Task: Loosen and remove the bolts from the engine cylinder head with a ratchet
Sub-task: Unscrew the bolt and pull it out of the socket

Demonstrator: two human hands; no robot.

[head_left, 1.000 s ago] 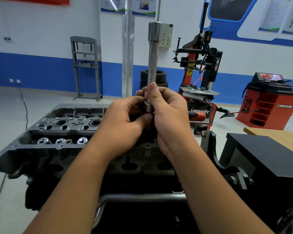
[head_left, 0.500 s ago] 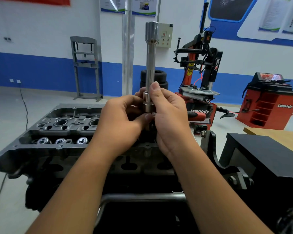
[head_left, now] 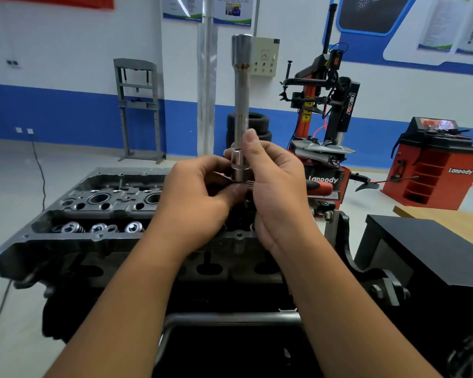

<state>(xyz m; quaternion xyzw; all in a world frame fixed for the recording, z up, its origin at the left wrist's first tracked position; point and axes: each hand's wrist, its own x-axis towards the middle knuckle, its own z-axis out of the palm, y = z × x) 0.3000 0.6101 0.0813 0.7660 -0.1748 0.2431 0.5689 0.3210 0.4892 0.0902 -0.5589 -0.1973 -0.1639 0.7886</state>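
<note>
- Up goes the extension bar [head_left: 242, 105] a touch, its wide end now clear above the wall box [head_left: 265, 56]; both hands have stayed bunched at its lower end
- Left hand [head_left: 200, 197] pinches something small just beneath the socket [head_left: 240, 166], thumb and fingers curled in; what it pinches is mostly hidden
- Right hand [head_left: 273, 186] has its grip round the bar's lower part, forefinger lying up the shaft, holding it upright
- Cylinder head [head_left: 99, 214] sits below and behind the hands on its stand, valve springs [head_left: 99, 227] showing at its near left edge
- Progress, as I judge it: this looks like tool handling off the engine, fitting or freeing a piece at the socket; whether bolts remain in the head I cannot tell; the ratchet itself is not clearly in view
- Beside the stand, at right, a black bench [head_left: 426, 249] and a wooden one [head_left: 448, 216]; grey floor, white-and-blue wall, a tyre changer [head_left: 325, 110], a red balancer [head_left: 434, 165], a steel press frame [head_left: 138, 110], stacked tyres [head_left: 257, 129]
</note>
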